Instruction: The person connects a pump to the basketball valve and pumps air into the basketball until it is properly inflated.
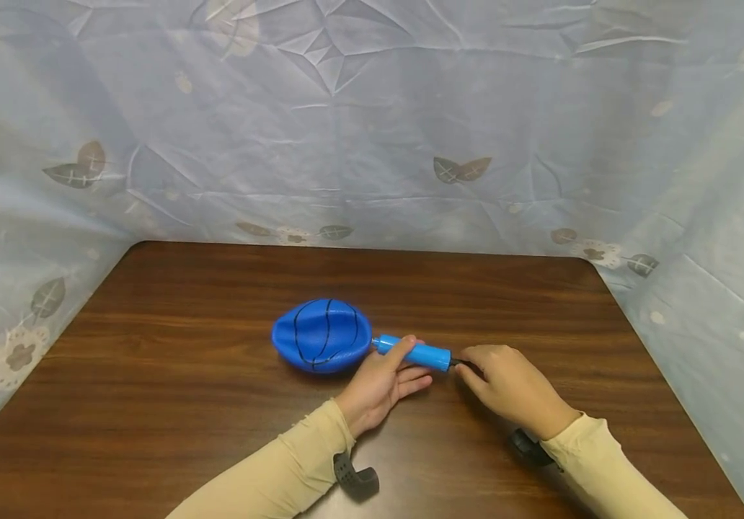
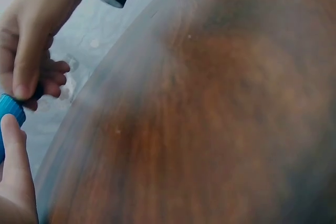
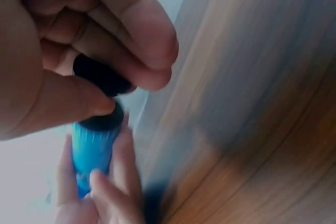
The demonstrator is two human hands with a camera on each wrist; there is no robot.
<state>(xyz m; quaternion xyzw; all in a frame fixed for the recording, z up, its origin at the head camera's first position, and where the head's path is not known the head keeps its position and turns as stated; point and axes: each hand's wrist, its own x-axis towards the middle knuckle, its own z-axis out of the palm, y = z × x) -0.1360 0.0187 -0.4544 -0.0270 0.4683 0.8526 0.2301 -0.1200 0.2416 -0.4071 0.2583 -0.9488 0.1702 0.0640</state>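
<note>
A partly deflated blue ball with black lines lies on the table, its upper side dented in. From its right side a small blue hand pump extends to the right, its tip at the ball. My left hand holds the pump barrel, thumb on top and fingers beneath. My right hand pinches the black pump handle between thumb and fingers. In the right wrist view the handle sits close to the barrel's ribbed end.
The brown wooden table spreads around both hands. A grey patterned curtain encloses its back and sides. Black bands are worn on both wrists over pale yellow sleeves.
</note>
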